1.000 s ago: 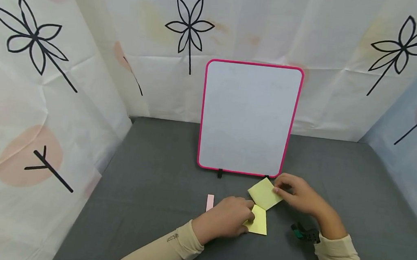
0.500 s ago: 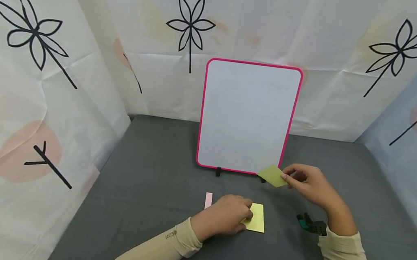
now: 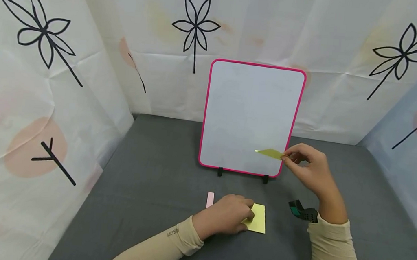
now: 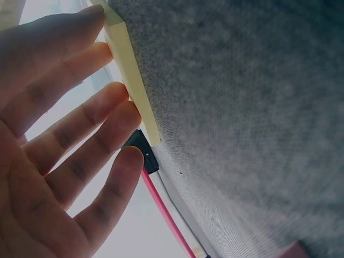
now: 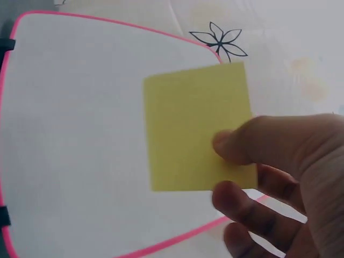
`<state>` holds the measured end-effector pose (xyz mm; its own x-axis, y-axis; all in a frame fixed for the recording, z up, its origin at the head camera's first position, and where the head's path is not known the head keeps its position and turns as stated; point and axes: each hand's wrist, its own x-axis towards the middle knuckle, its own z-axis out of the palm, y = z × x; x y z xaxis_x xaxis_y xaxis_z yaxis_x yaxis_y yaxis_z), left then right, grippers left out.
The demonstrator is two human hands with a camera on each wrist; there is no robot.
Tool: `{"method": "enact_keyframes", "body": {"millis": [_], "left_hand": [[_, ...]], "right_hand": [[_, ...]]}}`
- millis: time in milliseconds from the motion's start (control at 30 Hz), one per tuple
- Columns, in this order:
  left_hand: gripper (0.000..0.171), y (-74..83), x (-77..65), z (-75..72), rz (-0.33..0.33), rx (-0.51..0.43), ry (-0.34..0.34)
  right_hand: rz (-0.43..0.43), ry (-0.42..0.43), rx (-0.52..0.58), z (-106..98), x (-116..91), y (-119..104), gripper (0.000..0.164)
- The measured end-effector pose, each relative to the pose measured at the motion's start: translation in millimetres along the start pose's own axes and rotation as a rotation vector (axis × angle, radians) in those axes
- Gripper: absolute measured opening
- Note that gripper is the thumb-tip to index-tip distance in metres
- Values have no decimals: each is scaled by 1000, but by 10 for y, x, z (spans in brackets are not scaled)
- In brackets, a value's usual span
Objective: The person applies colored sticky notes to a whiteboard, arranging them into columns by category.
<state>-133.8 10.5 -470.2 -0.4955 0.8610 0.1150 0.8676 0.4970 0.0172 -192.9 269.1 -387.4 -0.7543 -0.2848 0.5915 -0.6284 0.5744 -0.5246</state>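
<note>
My right hand (image 3: 308, 164) pinches a yellow sticky note (image 3: 271, 153) at its right edge, between thumb and fingers. It is held up in front of the lower right of a pink-framed whiteboard (image 3: 250, 117); the right wrist view shows the note (image 5: 188, 134) broad side on. My left hand (image 3: 227, 215) rests at the left side of a yellow sticky note pad (image 3: 259, 219) lying on the grey table. Its fingertips touch the pad's edge (image 4: 134, 86) in the left wrist view, the fingers fairly straight and spread. That hand covers part of the pad.
The whiteboard stands upright on two small black feet (image 3: 220, 171). A pink strip (image 3: 210, 199) lies just beyond my left hand, partly covered by it. A black wrist mount (image 3: 303, 211) is by my right wrist. Cloth walls (image 3: 160, 85) with drawn flowers enclose the grey table.
My right hand has lifted the yellow sticky note off the pad area and raised it to the front of the whiteboard, tilting it nearly edge-on. My left hand stays at the pad.
</note>
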Motion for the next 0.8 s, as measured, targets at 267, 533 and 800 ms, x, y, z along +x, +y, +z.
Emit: {"method": "enact_keyframes", "body": {"millis": [267,533,800], "left_hand": [[15,5,17,2,-5,-5,-19],[15,28,3,-11,2,-1,-17],[16,19,1,-11,4,-27,-20]], "right_hand": [[-57,260,-38,110,201,-14,17],[-26,323,-28,194,313,61,10],[18,313,-74,255,355,128,9]]}}
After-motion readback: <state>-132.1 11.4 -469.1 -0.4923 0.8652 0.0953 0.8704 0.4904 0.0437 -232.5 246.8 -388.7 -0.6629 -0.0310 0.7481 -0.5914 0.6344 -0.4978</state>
